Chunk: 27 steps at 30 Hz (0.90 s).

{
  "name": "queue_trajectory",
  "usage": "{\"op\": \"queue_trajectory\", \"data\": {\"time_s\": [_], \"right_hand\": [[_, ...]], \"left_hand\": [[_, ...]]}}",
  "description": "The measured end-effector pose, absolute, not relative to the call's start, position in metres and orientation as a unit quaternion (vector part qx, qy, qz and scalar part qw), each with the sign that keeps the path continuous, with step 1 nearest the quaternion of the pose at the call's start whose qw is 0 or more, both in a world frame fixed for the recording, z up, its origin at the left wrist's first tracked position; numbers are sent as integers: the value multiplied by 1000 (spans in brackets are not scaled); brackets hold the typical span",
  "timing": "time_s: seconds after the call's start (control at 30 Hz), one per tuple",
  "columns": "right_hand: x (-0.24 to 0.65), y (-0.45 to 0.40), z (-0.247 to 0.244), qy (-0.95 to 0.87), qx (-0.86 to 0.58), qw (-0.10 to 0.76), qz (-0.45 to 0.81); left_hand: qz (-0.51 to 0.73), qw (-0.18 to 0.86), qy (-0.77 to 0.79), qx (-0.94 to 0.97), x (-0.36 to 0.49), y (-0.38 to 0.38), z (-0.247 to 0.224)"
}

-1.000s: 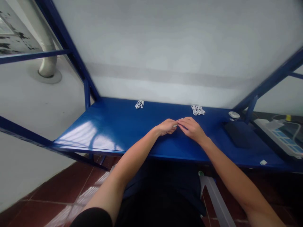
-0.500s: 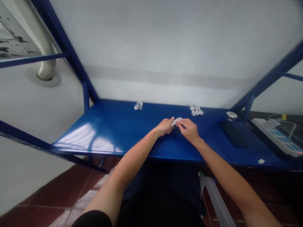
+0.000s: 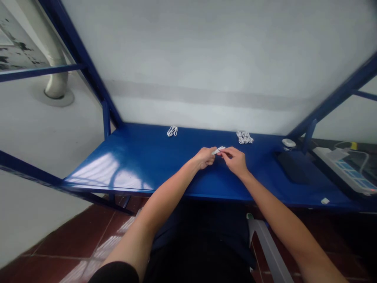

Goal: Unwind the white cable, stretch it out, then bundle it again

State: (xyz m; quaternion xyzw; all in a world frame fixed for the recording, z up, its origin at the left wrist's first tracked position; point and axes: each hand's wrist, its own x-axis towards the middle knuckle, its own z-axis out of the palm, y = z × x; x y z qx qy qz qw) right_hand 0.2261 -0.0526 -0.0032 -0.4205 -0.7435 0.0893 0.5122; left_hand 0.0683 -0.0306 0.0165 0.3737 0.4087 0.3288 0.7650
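A folded bundle of white cable [image 3: 218, 150] is held between my two hands, above the middle of the blue table [image 3: 147, 157]. My left hand [image 3: 205, 157] is closed around the bundle's left end. The fingertips of my right hand [image 3: 234, 160] pinch it at the right end. Behind and to the left lies a looped white cable [image 3: 172, 131] near the table's back edge. Several coiled white cables [image 3: 244, 137] lie side by side at the back, right of my hands.
On the table's right are a round white object [image 3: 288, 143], a dark flat object [image 3: 291, 168] and a small white piece [image 3: 324, 201]. Farther right stands a white power strip [image 3: 344, 169]. Blue frame posts rise at both sides.
Both hands keep hold of the white bundle. My right fingertips have shifted slightly left along it, closer to my left hand.
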Motion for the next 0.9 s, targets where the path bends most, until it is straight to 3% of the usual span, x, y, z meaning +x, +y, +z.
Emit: {"op": "queue_trajectory", "data": {"time_s": [0.13,0.5,0.73,0.9], "right_hand": [[229,-52,-1,-798,-377,471,2],[232,-49,-8,-848,-336,403,-76],[232,-50,-12,-854,-333,391,-91],[227,-54,-9,-806,-372,461,6]], "left_hand": [[308,787,409,343,66,-29,18],[318,761,443,351,67,-30,17],[336,623,499,500,71,-33,12],[339,482,502,633,70,-30,7]]}}
